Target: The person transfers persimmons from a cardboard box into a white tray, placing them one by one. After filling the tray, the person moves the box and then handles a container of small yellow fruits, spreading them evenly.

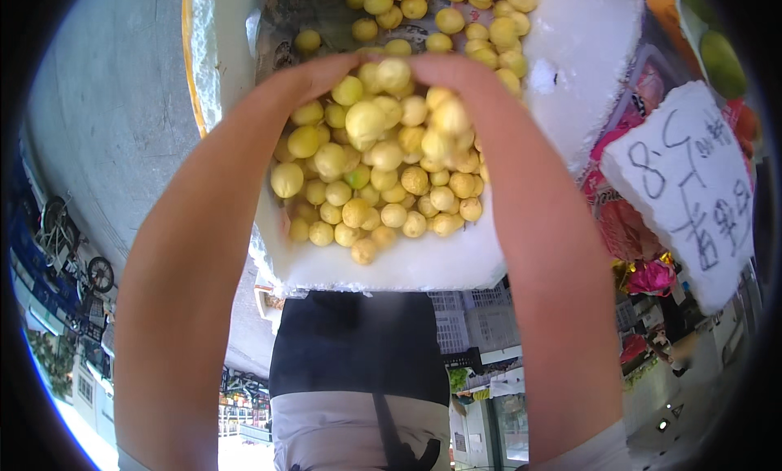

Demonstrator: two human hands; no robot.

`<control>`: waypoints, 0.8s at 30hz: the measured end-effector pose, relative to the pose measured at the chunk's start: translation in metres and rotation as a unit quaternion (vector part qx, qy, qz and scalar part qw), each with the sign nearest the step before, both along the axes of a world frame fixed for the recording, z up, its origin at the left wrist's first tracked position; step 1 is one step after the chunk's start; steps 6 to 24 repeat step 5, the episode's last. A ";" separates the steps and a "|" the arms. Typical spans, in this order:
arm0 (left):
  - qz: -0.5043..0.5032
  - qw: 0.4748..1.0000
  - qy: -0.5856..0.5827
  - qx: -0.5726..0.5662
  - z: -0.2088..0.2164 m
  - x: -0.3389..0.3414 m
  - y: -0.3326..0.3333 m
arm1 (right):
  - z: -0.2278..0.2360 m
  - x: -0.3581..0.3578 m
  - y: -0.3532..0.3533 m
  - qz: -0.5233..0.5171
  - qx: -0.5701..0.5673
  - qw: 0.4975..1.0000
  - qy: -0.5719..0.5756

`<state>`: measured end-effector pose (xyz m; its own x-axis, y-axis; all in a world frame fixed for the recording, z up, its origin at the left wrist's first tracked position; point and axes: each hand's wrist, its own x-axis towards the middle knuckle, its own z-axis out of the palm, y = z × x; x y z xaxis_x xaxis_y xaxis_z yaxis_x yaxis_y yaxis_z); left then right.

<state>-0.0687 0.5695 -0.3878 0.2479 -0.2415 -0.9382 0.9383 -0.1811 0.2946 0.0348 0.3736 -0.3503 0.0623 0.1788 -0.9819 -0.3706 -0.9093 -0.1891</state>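
Round yellow fruits [387, 156], which look like passion fruits, fill the near part of a white foam box [391, 269]. A few have wrinkled skin, and one is greenish. My left hand [330, 70] curves round the far left side of the heap. From the far right, my right hand [442, 69] bends in to meet it, so both arms ring the fruits. Several fruits between the hands stand higher than the rest and are blurred. The fingers of both hands are hidden behind the fruits, so their grip does not show.
More yellow fruits [489, 31] lie at the box's far end, on dark lining. A white foam sign [688, 194] with handwriting stands at right, beside pink and red wrapping [623, 219]. Grey pavement [122, 88] stretches along the left, with a parked bicycle [99, 274].
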 end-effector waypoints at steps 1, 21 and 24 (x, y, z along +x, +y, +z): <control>-0.002 0.999 0.040 -0.015 0.017 -0.001 -0.007 | -0.010 -0.021 -0.013 -0.069 -0.008 0.997 0.039; -0.186 0.976 -0.086 0.072 0.026 -0.052 -0.031 | -0.027 -0.049 -0.042 0.028 0.090 0.995 -0.018; -0.186 0.976 -0.086 0.072 0.026 -0.052 -0.031 | -0.027 -0.049 -0.042 0.028 0.090 0.995 -0.018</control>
